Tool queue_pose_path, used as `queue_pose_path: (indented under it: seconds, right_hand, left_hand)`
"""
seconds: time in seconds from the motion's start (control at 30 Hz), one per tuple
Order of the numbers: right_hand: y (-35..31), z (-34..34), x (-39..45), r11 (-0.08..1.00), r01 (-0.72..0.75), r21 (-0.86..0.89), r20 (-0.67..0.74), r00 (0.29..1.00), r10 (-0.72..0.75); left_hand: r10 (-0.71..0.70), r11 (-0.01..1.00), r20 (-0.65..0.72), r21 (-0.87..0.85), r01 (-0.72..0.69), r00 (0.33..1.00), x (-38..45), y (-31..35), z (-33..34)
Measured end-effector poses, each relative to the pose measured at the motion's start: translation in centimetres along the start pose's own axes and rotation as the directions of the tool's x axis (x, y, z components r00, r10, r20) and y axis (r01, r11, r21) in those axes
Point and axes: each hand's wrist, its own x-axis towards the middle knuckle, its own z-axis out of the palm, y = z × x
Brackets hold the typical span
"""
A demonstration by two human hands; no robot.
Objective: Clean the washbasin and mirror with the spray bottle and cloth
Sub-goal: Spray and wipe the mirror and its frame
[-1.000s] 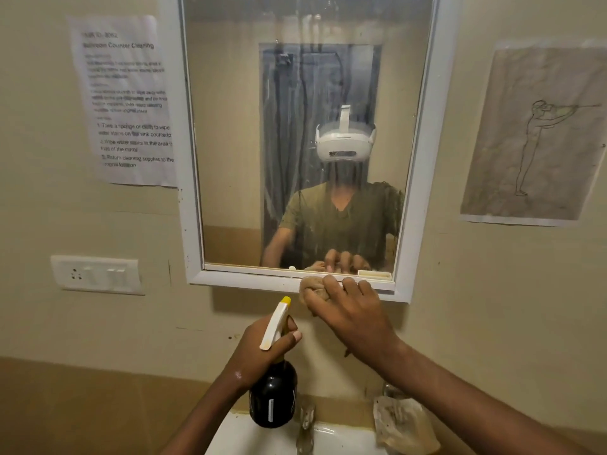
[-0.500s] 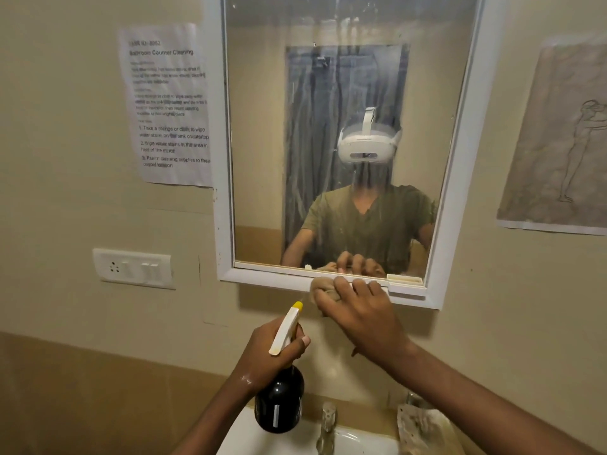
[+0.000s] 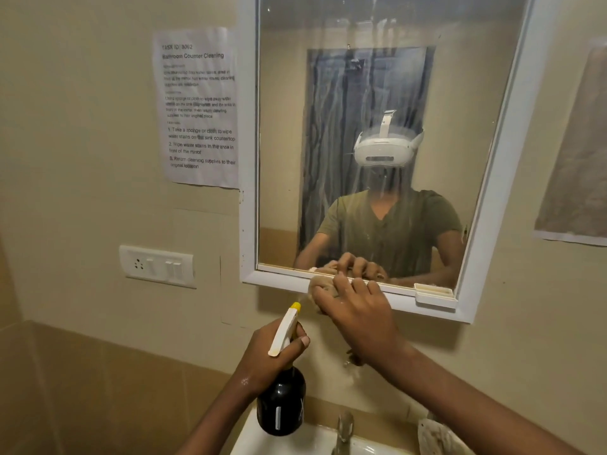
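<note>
A white-framed mirror (image 3: 486,224) hangs on the beige wall, its glass streaked with wet runs. My right hand (image 3: 358,310) presses a crumpled tan cloth (image 3: 320,285) against the bottom frame edge, fingers curled over it. My left hand (image 3: 272,353) grips the neck of a black spray bottle (image 3: 281,408) with a white trigger and yellow nozzle, held upright below the mirror. The white washbasin (image 3: 295,441) shows at the bottom edge, with a metal tap (image 3: 343,428) behind it.
A printed instruction sheet (image 3: 198,106) is stuck left of the mirror, with a white switch plate (image 3: 157,266) below it. A paper drawing (image 3: 578,159) hangs at the right. A small white tray (image 3: 435,295) sits on the mirror's lower frame. A crumpled bag (image 3: 437,436) lies beside the tap.
The view has shifted so the mirror sits further right and higher. My right hand stays with the cloth at the mirror's bottom frame; the bottle stays in my left hand.
</note>
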Motion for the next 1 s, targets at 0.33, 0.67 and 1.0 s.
queue_pose_path:
  seconds: [0.33,0.67,1.0]
  right_hand:
    - [4.6,-1.9,-4.8,0.999,-0.008,-0.038,0.087,0.996,0.012]
    - [-1.0,0.7,0.5,1.0,0.008,0.002,0.008,1.0,-0.008]
    - [-2.9,1.7,1.7,1.0,0.009,-0.009,-0.038,0.999,-0.009]
  left_hand:
    - [0.019,1.0,0.033,-0.015,-0.019,0.999,0.1,0.1,-1.0]
    - [-0.015,0.998,0.092,-0.066,0.021,0.996,-1.6,-0.5,-3.4]
    - [-0.025,0.999,-0.079,0.018,0.026,0.997,-1.9,-1.1,-6.8]
